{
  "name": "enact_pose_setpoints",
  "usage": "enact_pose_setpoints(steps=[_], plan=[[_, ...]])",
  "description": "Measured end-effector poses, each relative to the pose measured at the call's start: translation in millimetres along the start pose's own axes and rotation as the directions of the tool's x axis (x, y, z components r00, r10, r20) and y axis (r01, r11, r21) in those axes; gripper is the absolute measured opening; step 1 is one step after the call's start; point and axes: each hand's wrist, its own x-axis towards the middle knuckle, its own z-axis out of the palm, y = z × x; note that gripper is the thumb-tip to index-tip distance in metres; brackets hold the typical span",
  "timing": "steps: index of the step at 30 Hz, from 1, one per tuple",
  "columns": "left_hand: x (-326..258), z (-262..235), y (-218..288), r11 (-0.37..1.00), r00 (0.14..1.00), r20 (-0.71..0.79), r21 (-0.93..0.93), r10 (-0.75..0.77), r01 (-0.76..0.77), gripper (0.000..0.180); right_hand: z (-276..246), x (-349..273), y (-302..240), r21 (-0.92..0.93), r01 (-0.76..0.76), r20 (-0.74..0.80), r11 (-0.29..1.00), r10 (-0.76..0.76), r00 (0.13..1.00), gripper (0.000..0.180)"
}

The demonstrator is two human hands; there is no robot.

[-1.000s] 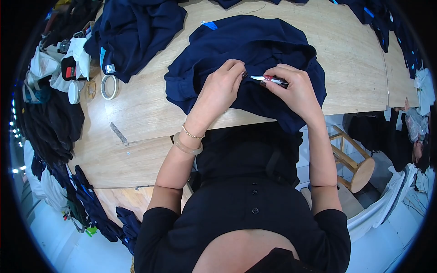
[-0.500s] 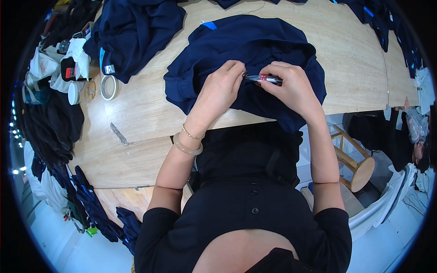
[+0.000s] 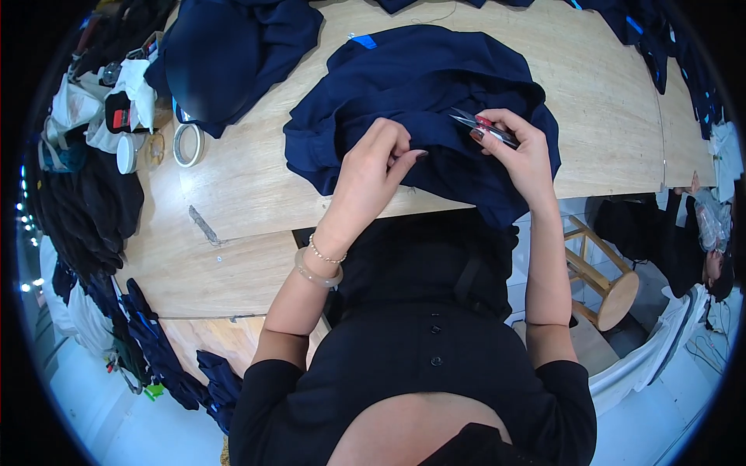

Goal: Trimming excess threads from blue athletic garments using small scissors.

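Observation:
A dark navy garment [image 3: 427, 58] lies bunched on the wooden table in front of me, with a small blue patch [image 3: 364, 41] near its far left edge. My right hand [image 3: 522, 151] grips a pair of thread snips [image 3: 486, 128] with red and black handles above the garment. The snips' pointed blades face left, slightly apart. Over the near left part of the garment is my left hand [image 3: 373, 161], its fingers curled and its thumb stretched out away from them. Nothing shows between the left thumb and fingers.
Another navy garment [image 3: 225, 62] lies at the far left. Beside it are a tape roll [image 3: 188, 145] and a white round container [image 3: 127, 154]. A dark thread scrap [image 3: 203, 225] rests on the wooden table [image 3: 256, 210]. At right stands a wooden stool [image 3: 618, 299], near another person [image 3: 653, 237] in black.
My hands have moved apart. The snips have shifted right with my right hand, away from the left fingertips. My left thumb has parted from the fingers, and the left hand has dropped slightly.

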Motion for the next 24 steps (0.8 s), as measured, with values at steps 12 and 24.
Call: enact_pose_setpoints(steps=[12,24], plan=[[11,6,-9,0.996,0.998,0.043,0.075,-0.046,0.043,0.011,4,-8,12,-0.028,0.042,-0.028,0.999,-0.043,0.999,0.024],[26,4,2,0.973,0.978,-0.020,0.104,0.209,-0.206,0.008,2,-8,4,-0.061,0.149,0.042,0.987,-0.146,0.988,0.021]])
